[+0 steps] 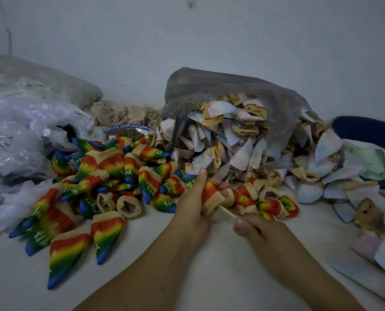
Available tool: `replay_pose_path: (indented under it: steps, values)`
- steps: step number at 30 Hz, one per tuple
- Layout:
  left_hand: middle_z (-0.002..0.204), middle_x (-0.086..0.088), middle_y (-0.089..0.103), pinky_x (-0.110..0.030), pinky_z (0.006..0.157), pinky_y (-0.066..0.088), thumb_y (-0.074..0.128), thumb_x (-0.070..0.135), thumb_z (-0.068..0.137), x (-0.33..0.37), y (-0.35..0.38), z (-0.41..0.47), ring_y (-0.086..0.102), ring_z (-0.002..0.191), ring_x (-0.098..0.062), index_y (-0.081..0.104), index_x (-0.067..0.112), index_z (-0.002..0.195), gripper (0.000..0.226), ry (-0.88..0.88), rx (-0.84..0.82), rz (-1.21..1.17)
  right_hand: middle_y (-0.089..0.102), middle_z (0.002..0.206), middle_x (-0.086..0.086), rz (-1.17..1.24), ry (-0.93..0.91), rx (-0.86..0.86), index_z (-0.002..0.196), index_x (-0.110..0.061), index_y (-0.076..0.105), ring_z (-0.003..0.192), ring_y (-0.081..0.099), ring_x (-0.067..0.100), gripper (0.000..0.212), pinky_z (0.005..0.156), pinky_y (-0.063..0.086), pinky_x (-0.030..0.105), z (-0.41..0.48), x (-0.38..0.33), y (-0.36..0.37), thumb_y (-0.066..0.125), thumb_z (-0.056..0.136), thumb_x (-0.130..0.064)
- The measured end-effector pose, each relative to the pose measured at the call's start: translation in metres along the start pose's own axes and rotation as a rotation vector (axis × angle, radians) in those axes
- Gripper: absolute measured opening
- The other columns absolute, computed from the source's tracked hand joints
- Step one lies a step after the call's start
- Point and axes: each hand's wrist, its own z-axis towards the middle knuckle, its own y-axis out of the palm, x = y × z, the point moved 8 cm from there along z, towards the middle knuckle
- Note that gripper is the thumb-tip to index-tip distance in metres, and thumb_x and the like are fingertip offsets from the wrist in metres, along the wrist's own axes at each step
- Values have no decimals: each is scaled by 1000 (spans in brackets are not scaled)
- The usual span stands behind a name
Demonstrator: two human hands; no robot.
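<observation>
Over table (187, 277) | left hand (191, 207) grips rainbow cone (211, 196) | right hand (254, 227) pinches stick (228, 213)

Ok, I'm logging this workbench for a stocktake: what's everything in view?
rainbow cone: one, red-orange with tan cuff, held centre front
stick: one, pale wood, tip at that cuff
rainbow pile: many, table left
grey bag: one, translucent, centre back
pale pieces: many, pastel and tan, spilling from grey bag
clear bags: several, far left
bowl: one, blue-rimmed, behind rainbow pile
table: one, white, underneath
left hand: one, grips rainbow cone
right hand: one, pinches stick
</observation>
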Motion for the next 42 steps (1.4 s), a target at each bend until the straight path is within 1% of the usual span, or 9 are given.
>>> replay_pose_path:
  steps: [5, 12, 16, 20, 25, 29, 36, 39, 42]
  values:
    - [86, -13, 77, -22, 61, 56, 43, 58, 93, -1, 5, 2, 74, 73, -15, 78, 14, 60, 65, 48, -49, 123, 66, 85, -18, 175, 63, -7, 78, -33, 61, 86, 58, -7, 28, 71, 41, 11, 0, -7, 20, 42, 98, -40]
    - [98, -12, 76, -36, 89, 58, 31, 55, 101, -2, 11, 2, 73, 97, -26, 80, 18, 75, 67, 94, -98, 217, 65, 85, -18, 198, 118, 99, 77, -37, 58, 83, 58, -2, 28, 76, 47, 24, -1, -4, 21, 40, 98, -42]
    - [100, -12, 76, -42, 101, 50, 44, 66, 90, 0, 8, -2, 70, 102, -27, 80, 16, 89, 62, 82, -76, 317, 63, 81, -14, -141, 77, 189, 88, -42, 53, 74, 54, 0, 26, 68, 49, 27, -3, -2, -3, 31, 95, -54]
    - [97, 3, 76, -22, 79, 51, 58, 75, 65, 1, 11, -4, 70, 91, -9, 73, 22, 101, 66, 83, -65, 422, 56, 84, -17, -258, 27, 360, 104, -44, 56, 73, 50, 1, 33, 59, 43, 23, -6, -3, -26, 27, 94, -55]
    - [85, 15, 75, -9, 62, 48, 60, 48, 91, -1, 10, -4, 68, 75, 5, 77, 33, 87, 23, 80, -78, 483, 52, 103, -5, -319, -10, 398, 126, -27, 57, 95, 46, 14, 33, 71, 41, 30, -2, 3, -35, 39, 99, -33]
    - [72, 14, 68, -18, 70, 46, 57, 38, 97, -3, 8, -4, 63, 70, 0, 76, 30, 84, 24, 69, -86, 463, 46, 99, -6, -254, 13, 345, 121, -23, 60, 94, 43, 14, 32, 70, 31, 27, 2, 14, -33, 39, 99, -31]
    - [74, 1, 65, -17, 52, 38, 68, 23, 84, 2, 17, -3, 45, 58, -6, 78, 23, 76, 13, 24, -200, 90, 55, 83, -13, -108, -14, 269, 109, -31, 57, 74, 52, 4, 25, 60, 38, 26, 3, 17, -29, 36, 98, -40]
    - [76, 2, 64, -18, 59, 39, 66, 26, 91, 4, 10, -2, 49, 60, -5, 78, 27, 78, 18, 58, -145, 231, 55, 77, -14, -104, -7, 266, 105, -34, 56, 69, 51, 1, 22, 56, 34, 22, 3, 16, -31, 37, 97, -43]
    - [68, 20, 65, -10, 58, 44, 58, 34, 97, 10, 10, -5, 59, 61, 6, 71, 29, 84, 19, 156, -77, 502, 57, 78, -13, -117, 28, 283, 98, -37, 53, 72, 53, 3, 21, 62, 44, 28, 1, 14, -26, 35, 97, -47]
